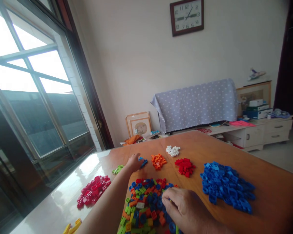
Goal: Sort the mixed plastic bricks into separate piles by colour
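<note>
My left hand (133,162) reaches far over the table, its visible fingers stretched out beside a few blue pieces (143,163); its palm side is hidden. Low over the right side of a mixed pile of building bricks (143,204), my right hand (182,206) has its fingers curled and pinched together. Whatever lies between those fingertips is hidden. The mixed pile holds green, orange, red, yellow and blue pieces, with dark blue round ones among them. Close to my left hand are a small heap of light green bricks (118,169) and a heap of orange bricks (158,161).
Around the wooden table (195,143) lie white bricks (173,150), red bricks (185,167), a large blue heap (226,185), crimson bricks (94,191) and yellow pieces (72,226). A white cabinet (255,135) and a cloth-covered object (195,105) stand beyond; a window is left.
</note>
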`<state>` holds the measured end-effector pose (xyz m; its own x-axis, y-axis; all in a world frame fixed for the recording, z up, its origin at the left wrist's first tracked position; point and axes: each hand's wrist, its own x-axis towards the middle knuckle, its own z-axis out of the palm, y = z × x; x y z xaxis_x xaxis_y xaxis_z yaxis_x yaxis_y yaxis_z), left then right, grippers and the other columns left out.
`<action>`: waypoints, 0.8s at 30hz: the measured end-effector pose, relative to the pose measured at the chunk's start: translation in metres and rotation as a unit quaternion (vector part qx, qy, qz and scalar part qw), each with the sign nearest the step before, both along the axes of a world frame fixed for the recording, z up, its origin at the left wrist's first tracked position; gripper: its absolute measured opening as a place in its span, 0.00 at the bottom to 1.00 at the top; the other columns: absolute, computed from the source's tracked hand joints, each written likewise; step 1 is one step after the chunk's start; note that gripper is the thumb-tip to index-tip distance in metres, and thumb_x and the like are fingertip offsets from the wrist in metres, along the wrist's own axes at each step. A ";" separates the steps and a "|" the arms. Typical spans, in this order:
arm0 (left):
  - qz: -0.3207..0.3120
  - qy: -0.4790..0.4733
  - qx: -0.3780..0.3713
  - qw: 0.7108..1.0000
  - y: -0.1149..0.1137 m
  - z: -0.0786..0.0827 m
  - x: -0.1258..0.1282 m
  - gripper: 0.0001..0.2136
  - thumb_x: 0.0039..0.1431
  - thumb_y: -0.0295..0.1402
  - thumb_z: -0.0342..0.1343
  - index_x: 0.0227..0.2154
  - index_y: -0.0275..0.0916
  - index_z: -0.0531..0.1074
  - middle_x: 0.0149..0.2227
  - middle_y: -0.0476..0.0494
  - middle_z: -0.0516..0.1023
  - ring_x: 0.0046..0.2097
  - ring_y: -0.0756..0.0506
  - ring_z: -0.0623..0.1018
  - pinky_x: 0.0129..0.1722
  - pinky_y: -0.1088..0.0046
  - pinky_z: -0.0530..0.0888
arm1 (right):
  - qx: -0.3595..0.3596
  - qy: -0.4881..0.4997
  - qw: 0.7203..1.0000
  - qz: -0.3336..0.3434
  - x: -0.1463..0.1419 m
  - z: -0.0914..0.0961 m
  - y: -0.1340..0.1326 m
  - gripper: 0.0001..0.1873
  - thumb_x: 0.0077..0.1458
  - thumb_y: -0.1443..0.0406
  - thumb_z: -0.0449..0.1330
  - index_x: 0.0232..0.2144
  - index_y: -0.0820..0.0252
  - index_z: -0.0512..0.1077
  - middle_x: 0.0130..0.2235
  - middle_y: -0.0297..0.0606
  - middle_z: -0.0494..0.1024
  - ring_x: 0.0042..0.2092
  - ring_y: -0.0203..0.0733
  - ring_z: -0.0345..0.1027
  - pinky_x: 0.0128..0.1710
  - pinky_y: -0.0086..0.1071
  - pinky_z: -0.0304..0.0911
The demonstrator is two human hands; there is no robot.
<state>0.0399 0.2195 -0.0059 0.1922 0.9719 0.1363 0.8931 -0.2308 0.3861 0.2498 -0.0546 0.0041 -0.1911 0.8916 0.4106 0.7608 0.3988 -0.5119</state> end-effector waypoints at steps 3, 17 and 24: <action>0.025 -0.053 0.016 0.998 -0.015 0.009 -0.014 0.23 0.65 0.37 0.52 0.60 0.35 0.67 0.61 0.33 0.72 0.60 0.41 0.72 0.55 0.72 0.68 | -0.006 -0.002 1.000 0.000 -0.001 0.003 -0.003 0.12 0.64 0.64 0.50 0.32 0.53 0.72 0.32 0.30 0.79 0.36 0.35 0.73 0.36 0.27 0.54; 0.117 -0.106 0.015 0.987 -0.125 -0.003 -0.109 0.14 0.60 0.27 0.49 0.42 0.36 0.78 0.42 0.41 0.82 0.43 0.45 0.79 0.42 0.73 0.73 | -0.016 0.007 1.000 0.008 0.000 0.012 -0.012 0.16 0.67 0.60 0.48 0.33 0.53 0.74 0.31 0.32 0.78 0.35 0.38 0.73 0.35 0.29 0.55; 0.062 -0.037 0.019 0.997 -0.136 -0.022 -0.109 0.16 0.57 0.27 0.52 0.43 0.40 0.82 0.47 0.42 0.80 0.48 0.44 0.77 0.50 0.71 0.71 | -0.019 0.006 1.000 0.003 0.003 0.006 -0.009 0.17 0.67 0.57 0.48 0.34 0.52 0.74 0.30 0.31 0.78 0.33 0.38 0.72 0.33 0.30 0.55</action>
